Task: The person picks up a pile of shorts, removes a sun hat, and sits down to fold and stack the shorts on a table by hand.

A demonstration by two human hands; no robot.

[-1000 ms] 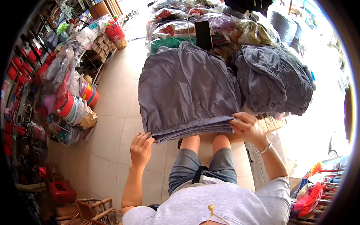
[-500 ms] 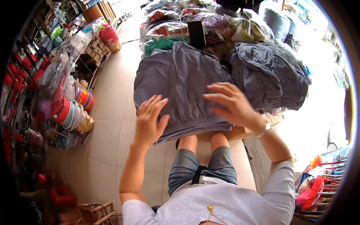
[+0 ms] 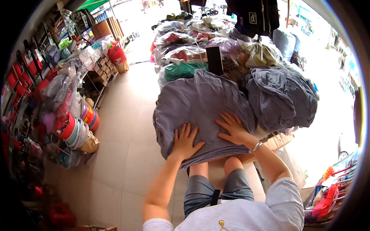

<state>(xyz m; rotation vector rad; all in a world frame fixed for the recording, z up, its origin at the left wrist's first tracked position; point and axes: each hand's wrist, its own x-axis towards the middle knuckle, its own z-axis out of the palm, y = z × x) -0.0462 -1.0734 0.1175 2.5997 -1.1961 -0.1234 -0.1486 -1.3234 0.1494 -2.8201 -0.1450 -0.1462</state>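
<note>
A stack of grey trousers [image 3: 200,100], with gathered elastic waistbands at its near edge, lies in front of me. My left hand [image 3: 185,143] rests on the near left part of the top piece, fingers spread. On the near right part lies my right hand [image 3: 236,130], also flat with its fingers apart and a bracelet at the wrist. Neither hand grips the cloth. Right of the stack sits a looser heap of grey garments [image 3: 281,98]. A dark phone-like slab [image 3: 214,61] stands upright behind the stack.
Plastic-bagged clothes [image 3: 181,54] are piled behind the stack. A black bag [image 3: 252,17] hangs at the back. Shelves with red buckets [image 3: 68,127] and wrapped goods line the left side, across a tiled floor [image 3: 123,154]. Brushes [image 3: 327,200] stand at lower right.
Both hands, raised above the trousers before, have come down flat onto them. The view has tilted up and shifted, so the stack appears lower and further right.
</note>
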